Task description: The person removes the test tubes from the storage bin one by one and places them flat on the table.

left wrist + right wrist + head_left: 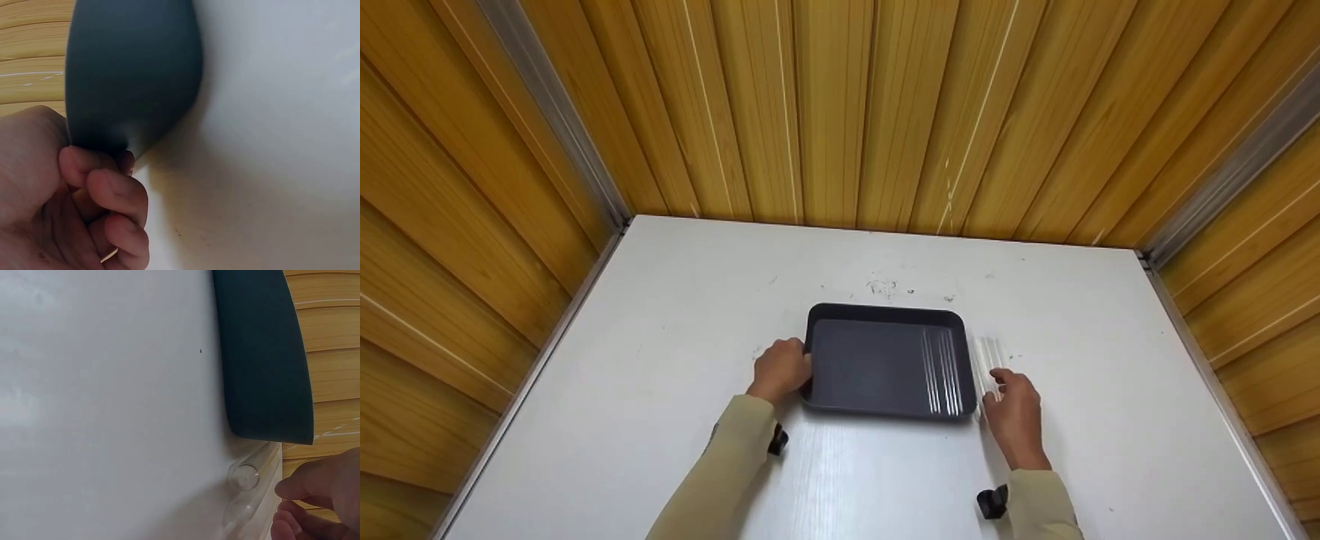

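Note:
A dark grey rectangular tray [862, 367] lies on the white table, with several clear tubes [942, 375] side by side in its right part. My left hand [781, 369] grips the tray's left side; in the left wrist view its fingers curl at the rim. Just outside the tray's right side, more clear tubes [990, 352] lie on the table. My right hand [1014, 412] is beside these, thumb and fingers slightly bent and apart. In the right wrist view, round ends of two clear tubes [244, 477] show near the fingertips, with a gap between.
The white table [697, 300] has small dark marks behind the tray. Wood-patterned panels [832, 112] stand at the back and both sides, with metal strips at the corners. A black wrist device [992, 502] sits at the right sleeve.

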A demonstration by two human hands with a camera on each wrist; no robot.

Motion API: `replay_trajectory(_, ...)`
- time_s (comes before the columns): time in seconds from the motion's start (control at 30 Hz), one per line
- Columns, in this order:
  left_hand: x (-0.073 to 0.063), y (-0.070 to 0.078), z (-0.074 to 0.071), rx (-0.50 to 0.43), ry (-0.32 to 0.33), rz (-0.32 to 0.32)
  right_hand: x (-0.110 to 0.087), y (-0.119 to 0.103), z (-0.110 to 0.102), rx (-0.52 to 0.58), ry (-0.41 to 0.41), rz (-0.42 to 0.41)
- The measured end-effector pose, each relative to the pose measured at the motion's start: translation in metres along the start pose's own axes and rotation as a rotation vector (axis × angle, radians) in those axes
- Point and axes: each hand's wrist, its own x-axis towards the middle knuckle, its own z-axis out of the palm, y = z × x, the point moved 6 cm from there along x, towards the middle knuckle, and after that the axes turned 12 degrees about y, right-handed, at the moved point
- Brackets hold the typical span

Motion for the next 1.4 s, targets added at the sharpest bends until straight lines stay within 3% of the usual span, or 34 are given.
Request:
replay_trajectory(0.43, 0.0, 0.0, 0.002, 0.016, -0.01, 0.011, 0.0, -0.012, 0.0, -0.002, 0.05, -0.035)
replay_trajectory(1.4, 0.0, -0.001, 0.003, 0.011, -0.006, 0.02, -0.001, -0.049, 0.01, 0.056, -0.001, -0.104)
